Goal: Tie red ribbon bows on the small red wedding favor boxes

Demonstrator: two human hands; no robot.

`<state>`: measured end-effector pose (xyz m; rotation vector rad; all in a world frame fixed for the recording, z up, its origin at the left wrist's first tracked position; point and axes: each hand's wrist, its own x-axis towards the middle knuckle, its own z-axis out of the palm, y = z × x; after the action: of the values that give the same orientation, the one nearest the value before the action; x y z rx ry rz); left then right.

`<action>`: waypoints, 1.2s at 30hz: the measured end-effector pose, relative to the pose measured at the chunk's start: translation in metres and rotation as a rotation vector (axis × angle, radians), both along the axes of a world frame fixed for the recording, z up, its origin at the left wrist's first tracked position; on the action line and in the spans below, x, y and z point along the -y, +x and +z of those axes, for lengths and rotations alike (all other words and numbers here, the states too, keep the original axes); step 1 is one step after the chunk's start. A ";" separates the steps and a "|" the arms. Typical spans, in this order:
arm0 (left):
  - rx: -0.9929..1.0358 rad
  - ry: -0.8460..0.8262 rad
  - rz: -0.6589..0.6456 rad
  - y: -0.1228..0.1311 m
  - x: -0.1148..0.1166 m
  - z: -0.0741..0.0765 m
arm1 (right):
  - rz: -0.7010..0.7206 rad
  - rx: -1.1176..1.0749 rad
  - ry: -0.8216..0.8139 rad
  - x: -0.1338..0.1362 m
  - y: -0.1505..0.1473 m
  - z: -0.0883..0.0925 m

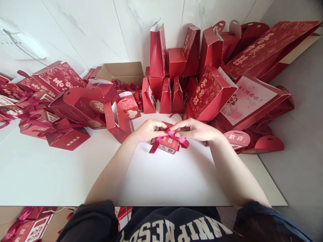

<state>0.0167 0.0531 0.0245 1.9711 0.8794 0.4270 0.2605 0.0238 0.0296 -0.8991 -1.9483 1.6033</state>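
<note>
A small red gift box [168, 148] with pale lettering sits on the white table in front of me. Across its top runs a dark pink ribbon [171, 132] tied in a bow, its tails hanging down both sides. My left hand [151, 129] pinches the bow's left part between thumb and fingers. From the other side my right hand [193, 129] pinches the bow's right part. Fingers partly cover the top of the box.
Several red gift boxes with tied bows [67, 134] stand at the left. Red paper bags and boxes [214, 92] are stacked along the wall and right side. A cardboard box [121, 70] with ribbons is behind. The white table [164, 185] ends near my body.
</note>
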 end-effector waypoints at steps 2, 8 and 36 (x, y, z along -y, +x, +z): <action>0.016 -0.010 -0.007 0.000 0.000 0.000 | 0.003 0.019 -0.017 0.001 0.005 0.004; 0.001 -0.020 -0.001 -0.001 -0.002 -0.004 | -0.048 0.196 -0.010 0.001 0.020 0.013; 0.045 -0.134 -0.028 0.000 0.000 -0.002 | -0.045 0.284 0.459 0.012 -0.016 0.004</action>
<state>0.0171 0.0533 0.0227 1.8415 0.8300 0.3854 0.2446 0.0114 0.0332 -1.0025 -2.3343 0.9735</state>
